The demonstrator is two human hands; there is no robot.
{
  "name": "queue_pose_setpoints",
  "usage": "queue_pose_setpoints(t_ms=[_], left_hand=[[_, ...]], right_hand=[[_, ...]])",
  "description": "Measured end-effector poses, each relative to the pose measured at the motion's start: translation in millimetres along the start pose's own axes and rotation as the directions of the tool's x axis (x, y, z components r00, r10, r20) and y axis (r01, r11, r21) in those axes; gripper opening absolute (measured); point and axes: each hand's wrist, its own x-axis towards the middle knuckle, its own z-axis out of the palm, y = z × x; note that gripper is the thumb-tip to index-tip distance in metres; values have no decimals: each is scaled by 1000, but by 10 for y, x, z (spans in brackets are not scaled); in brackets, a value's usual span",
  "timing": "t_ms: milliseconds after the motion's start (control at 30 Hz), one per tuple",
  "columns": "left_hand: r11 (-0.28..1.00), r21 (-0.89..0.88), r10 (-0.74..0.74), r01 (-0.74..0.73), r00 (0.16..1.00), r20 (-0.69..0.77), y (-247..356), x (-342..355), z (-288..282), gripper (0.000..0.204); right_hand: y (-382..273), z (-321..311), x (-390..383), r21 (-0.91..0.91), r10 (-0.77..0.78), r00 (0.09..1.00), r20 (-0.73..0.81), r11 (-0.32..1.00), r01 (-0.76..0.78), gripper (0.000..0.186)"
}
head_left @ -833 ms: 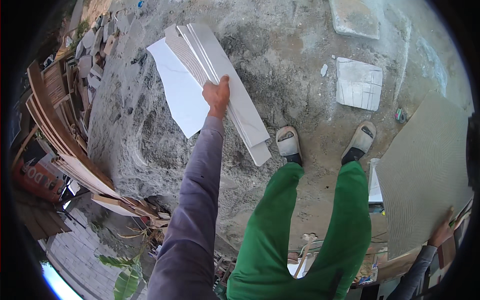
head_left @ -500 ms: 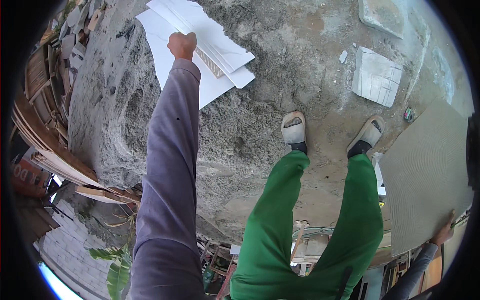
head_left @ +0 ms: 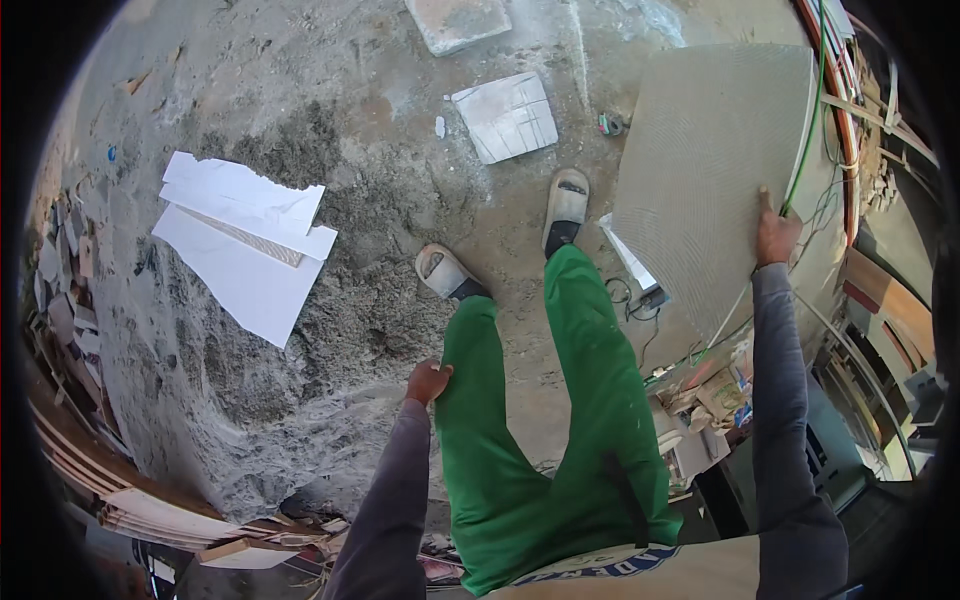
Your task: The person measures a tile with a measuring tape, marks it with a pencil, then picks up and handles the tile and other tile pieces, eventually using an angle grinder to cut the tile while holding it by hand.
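My right hand (head_left: 777, 235) grips the right edge of a large tile (head_left: 715, 170), thumb lying over the near face. That face is grey with fine curved comb ridges. The tile stands tilted at the right of my feet. My left hand (head_left: 428, 382) hangs beside my left knee in the green trousers, its fingers curled and no object showing in it. Beyond it, at the left, broken white tile pieces (head_left: 245, 275) lie partly stacked on the sandy ground, with a ribbed underside showing between them.
A scored white slab (head_left: 505, 117) and a pale block (head_left: 460, 22) lie ahead of my feet. Near the tile are a small green and red item (head_left: 610, 124) and a green hose (head_left: 808, 130). Stacked boards (head_left: 130, 490) line the left rim; the ground is rough, heaped sand.
My left hand has let go of the white tile pieces and drawn back to my knee. My view has swung right, so the large tile and right arm now show more fully.
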Motion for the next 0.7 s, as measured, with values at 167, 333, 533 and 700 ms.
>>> queue_pose_setpoints(t_ms=[167, 333, 533, 700], left_hand=[[984, 88, 167, -157, 979, -115, 1059, -466, 784, 64], [701, -496, 567, -512, 822, -46, 3303, -971, 622, 69], [537, -641, 749, -549, 659, 63, 5156, -1798, 473, 89], [442, -668, 670, -599, 715, -198, 5478, -1912, 575, 88]], right_hand=[[1, 26, 4, 187, -89, 991, -103, 976, 107, 45], [101, -32, -24, 300, 24, 999, -48, 954, -9, 44], [50, -79, -18, 344, 122, 990, 66, 929, -138, 49], [274, -321, -112, 711, 65, 899, 433, 589, -385, 56]])
